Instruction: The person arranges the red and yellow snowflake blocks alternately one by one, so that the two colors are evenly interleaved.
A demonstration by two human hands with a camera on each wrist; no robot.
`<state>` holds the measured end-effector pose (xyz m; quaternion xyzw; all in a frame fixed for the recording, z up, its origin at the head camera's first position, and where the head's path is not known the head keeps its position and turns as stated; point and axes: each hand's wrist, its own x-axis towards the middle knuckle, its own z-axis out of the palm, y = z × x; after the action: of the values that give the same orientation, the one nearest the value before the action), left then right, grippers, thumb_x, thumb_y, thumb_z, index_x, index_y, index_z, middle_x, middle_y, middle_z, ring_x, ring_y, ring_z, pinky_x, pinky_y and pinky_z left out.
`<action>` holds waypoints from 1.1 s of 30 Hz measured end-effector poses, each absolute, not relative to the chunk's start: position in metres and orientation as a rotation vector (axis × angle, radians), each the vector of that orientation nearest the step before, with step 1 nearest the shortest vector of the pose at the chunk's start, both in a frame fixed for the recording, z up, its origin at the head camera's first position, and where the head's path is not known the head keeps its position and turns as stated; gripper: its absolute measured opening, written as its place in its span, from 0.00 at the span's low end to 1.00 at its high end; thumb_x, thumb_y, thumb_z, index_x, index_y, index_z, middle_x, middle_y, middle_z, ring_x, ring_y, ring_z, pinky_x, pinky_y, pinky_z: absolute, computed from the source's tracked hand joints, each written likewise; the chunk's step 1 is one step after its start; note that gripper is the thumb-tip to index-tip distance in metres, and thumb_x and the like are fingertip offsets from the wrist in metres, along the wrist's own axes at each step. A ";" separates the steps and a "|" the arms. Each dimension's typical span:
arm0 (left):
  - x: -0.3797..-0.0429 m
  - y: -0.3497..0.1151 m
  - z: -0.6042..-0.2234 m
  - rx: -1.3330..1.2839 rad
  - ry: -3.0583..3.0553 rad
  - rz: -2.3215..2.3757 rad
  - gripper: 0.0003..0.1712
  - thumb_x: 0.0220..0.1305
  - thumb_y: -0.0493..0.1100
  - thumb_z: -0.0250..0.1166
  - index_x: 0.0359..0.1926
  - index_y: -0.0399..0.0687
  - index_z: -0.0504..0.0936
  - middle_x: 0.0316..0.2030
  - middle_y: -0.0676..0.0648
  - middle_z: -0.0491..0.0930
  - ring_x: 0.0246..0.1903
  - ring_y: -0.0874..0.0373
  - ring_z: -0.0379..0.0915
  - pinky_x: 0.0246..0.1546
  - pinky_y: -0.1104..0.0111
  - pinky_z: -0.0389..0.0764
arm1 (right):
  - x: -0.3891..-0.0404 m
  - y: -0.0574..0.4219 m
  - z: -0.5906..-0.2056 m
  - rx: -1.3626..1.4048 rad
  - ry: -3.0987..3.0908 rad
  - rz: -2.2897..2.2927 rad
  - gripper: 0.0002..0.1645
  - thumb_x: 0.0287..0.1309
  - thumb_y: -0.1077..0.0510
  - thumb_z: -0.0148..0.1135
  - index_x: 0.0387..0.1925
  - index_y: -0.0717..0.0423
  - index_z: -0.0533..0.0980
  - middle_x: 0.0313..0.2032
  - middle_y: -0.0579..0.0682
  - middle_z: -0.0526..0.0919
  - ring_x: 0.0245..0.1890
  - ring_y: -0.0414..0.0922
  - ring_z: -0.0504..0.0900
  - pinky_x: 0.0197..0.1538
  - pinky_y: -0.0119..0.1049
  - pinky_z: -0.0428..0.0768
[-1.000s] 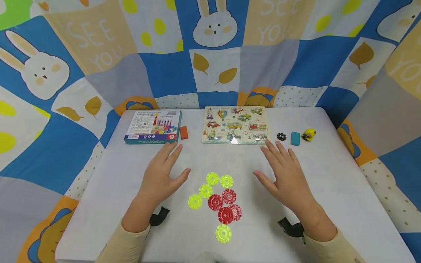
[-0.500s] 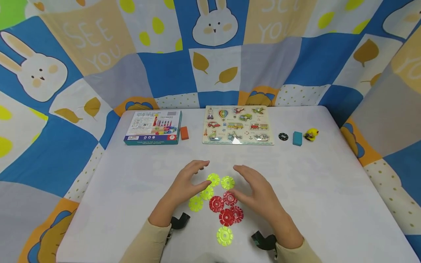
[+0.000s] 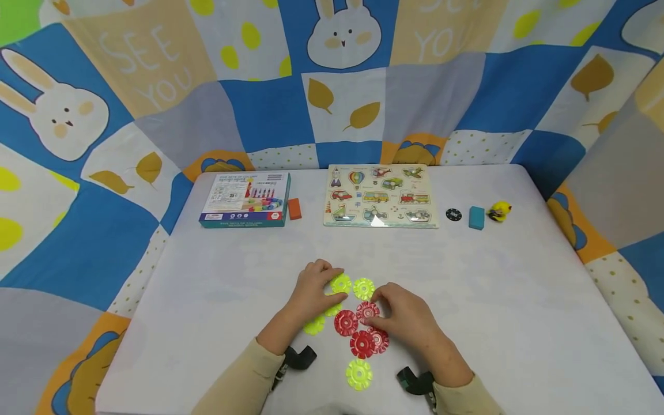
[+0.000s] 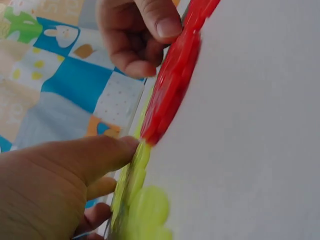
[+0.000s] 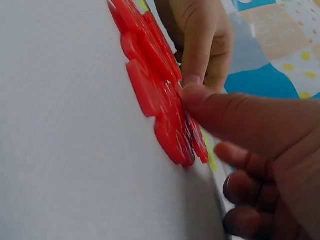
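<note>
Scalloped plastic discs, several yellow-green and several red, lie in a loose cluster on the white table (image 3: 249, 271). My left hand (image 3: 310, 293) curls its thumb and fingers round a yellow disc (image 3: 340, 283) at the cluster's upper left, partly covering other yellow ones. On the right, my right hand (image 3: 410, 316) has thumb and index finger at opposite edges of a red disc (image 3: 368, 310). Its thumb (image 5: 200, 97) touches red plastic in the right wrist view. Further red discs (image 3: 346, 323) lie beside and below it, some overlapping. One yellow disc (image 3: 359, 374) lies apart, nearest the body.
Along the back stand a colour-pencil-style box (image 3: 246, 199), an orange block (image 3: 294, 208) and a vehicle puzzle board (image 3: 381, 196). To their right are a black round chip (image 3: 453, 214), a teal block (image 3: 476, 218) and a yellow toy duck (image 3: 500, 211). A patterned curtain (image 3: 270, 115) encloses the back and sides.
Both hands have come down and inward from spread, raised positions to the disc cluster. Their fingers have closed in round one yellow and one red disc. The discs keep their arrangement.
</note>
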<state>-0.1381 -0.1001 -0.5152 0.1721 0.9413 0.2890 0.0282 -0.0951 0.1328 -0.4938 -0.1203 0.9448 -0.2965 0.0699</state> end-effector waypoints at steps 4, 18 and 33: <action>-0.136 -0.094 -0.514 0.503 2.961 0.830 0.29 0.50 0.60 0.70 0.52 0.56 0.81 0.41 0.55 0.68 0.40 0.60 0.61 0.40 0.65 0.66 | -0.094 0.132 -0.495 -0.291 2.840 -0.836 0.29 0.33 0.34 0.75 0.36 0.44 0.77 0.25 0.37 0.71 0.24 0.38 0.67 0.27 0.34 0.67; -0.135 -0.094 -0.517 0.419 3.000 0.708 0.32 0.45 0.67 0.69 0.45 0.52 0.77 0.41 0.54 0.67 0.42 0.58 0.60 0.41 0.63 0.64 | -0.092 0.126 -0.493 -0.225 2.775 -0.876 0.28 0.33 0.39 0.77 0.36 0.45 0.76 0.25 0.39 0.70 0.24 0.40 0.67 0.25 0.35 0.67; -0.134 -0.098 -0.513 0.685 2.930 0.691 0.31 0.48 0.63 0.70 0.52 0.56 0.77 0.40 0.59 0.76 0.40 0.63 0.64 0.43 0.65 0.65 | -0.092 0.128 -0.497 -0.420 2.778 -0.942 0.26 0.36 0.45 0.78 0.36 0.37 0.70 0.21 0.36 0.70 0.22 0.35 0.67 0.23 0.30 0.68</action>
<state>-0.1337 -0.0977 -0.5127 0.2217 0.9487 0.2236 0.0273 -0.0916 0.1280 -0.4971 -0.1413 0.9337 -0.3167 0.0889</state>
